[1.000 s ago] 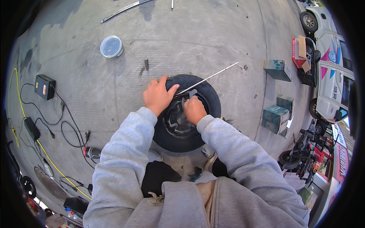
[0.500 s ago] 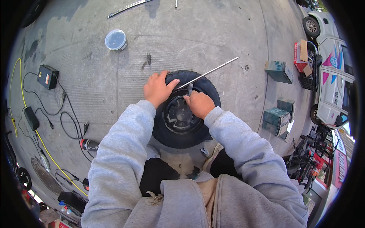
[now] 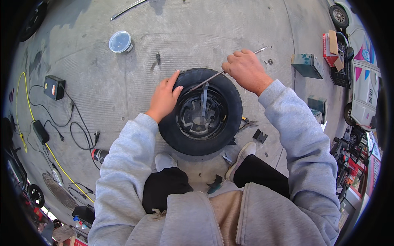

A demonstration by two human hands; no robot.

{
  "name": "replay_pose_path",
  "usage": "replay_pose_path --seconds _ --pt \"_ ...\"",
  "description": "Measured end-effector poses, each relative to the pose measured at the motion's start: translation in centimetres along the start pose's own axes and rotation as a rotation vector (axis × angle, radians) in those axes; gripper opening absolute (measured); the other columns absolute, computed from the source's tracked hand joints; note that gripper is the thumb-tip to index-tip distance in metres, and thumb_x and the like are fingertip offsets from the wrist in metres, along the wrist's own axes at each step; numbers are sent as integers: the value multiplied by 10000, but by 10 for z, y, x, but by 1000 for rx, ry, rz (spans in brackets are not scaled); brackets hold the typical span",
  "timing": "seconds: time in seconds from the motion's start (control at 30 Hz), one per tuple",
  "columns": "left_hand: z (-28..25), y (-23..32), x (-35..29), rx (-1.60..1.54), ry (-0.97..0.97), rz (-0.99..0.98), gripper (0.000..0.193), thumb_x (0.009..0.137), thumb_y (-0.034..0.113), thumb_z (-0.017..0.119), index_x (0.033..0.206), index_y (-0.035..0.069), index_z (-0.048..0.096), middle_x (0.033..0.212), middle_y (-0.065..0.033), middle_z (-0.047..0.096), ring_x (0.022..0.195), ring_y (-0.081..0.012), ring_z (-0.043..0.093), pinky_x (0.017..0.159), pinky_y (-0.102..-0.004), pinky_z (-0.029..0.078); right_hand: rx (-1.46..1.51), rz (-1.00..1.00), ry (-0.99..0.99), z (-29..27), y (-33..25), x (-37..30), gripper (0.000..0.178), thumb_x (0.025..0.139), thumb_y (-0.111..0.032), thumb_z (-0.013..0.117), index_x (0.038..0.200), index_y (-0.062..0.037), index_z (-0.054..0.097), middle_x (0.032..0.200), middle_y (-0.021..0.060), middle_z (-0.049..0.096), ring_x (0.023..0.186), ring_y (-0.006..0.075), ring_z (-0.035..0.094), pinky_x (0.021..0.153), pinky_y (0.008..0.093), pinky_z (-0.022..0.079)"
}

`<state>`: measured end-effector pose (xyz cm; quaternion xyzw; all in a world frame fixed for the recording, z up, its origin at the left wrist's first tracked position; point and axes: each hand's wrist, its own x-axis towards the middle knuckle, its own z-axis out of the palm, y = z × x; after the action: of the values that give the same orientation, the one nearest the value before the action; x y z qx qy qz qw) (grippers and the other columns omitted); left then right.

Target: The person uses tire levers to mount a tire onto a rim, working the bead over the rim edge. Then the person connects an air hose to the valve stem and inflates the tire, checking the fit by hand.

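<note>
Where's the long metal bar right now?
Head view, upper centre: the long metal bar slants over the far side of the tyre, running rightward from beside the left hand through the right hand.

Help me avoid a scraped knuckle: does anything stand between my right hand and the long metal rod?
Nothing visible does: your right hand is closed around the long metal rod. The flat metal tool is near the rod's other end, by the tire's inner edge, clear of that hand.

White print on red box [image 3: 327, 53]; dark characters, pink-blue emblem on white van [image 3: 362, 96]; labels on black case [image 3: 51, 86] unreadable.
</note>
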<state>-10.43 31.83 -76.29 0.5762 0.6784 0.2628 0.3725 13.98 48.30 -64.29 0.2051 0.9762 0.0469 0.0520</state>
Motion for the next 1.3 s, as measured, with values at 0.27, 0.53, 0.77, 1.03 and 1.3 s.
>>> replay_pose_path --seconds 0.27,0.53,0.77,1.03,1.3 --pt "-8 6 -1 136 -134 -70 804 891 371 714 1555 225 285 1279 -246 535 1124 -420 586 934 -449 507 347 391 -273 -57 0 -24 331 917 -374 620 760 -99 715 680 103 659 723 317 655 668 432 468" --pt "-14 20 -32 148 -18 -112 997 827 338 784 1567 58 176 1358 -285 456 1184 -429 552 962 -437 501 697 541 -333 -28 -69 -110 237 973 -300 586 997 -73 648 843 147 652 862 345 641 726 465 500" --pt "-11 44 -53 398 -190 -469 1217 726 327 828 1579 86 -6 1261 -328 511 1087 -464 602 931 -461 511 847 460 -364 25 -123 -122 214 951 -297 606 965 -85 632 842 130 668 840 360 667 679 477 510" --pt "-6 31 -50 323 -159 -377 1208 708 225 765 1578 126 -67 1310 -344 428 1055 -482 602 922 -477 514 966 395 -386 49 -125 -110 213 934 -333 620 972 -126 648 771 145 679 793 376 671 658 500 489" --pt "-8 28 -48 286 -151 -326 1190 711 202 761 1576 122 -53 1320 -348 415 1119 -488 560 977 -464 482 1021 391 -470 43 -118 -93 227 922 -315 636 928 -89 660 852 126 699 870 360 675 721 490 503"
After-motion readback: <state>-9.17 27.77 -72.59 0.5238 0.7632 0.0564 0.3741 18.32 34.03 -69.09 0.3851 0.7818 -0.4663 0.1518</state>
